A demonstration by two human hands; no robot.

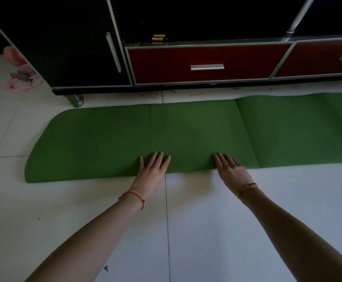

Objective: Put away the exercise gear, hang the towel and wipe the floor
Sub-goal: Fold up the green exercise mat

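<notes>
A green exercise mat (109, 139) lies flat on the white tiled floor, running from a rounded left end out past the right edge of view. Fold creases cross it. My left hand (152, 171) rests flat on the mat's near edge, fingers straight and spread. My right hand (231, 169) lies flat on the same near edge a little to the right, fingers straight and close together. Neither hand holds anything.
A black cabinet (74, 47) with red drawers (206, 66) stands just behind the mat on a chrome foot (76, 100). A pink item (21, 78) lies on the floor at far left. White tiles (206, 231) spread in front of the mat.
</notes>
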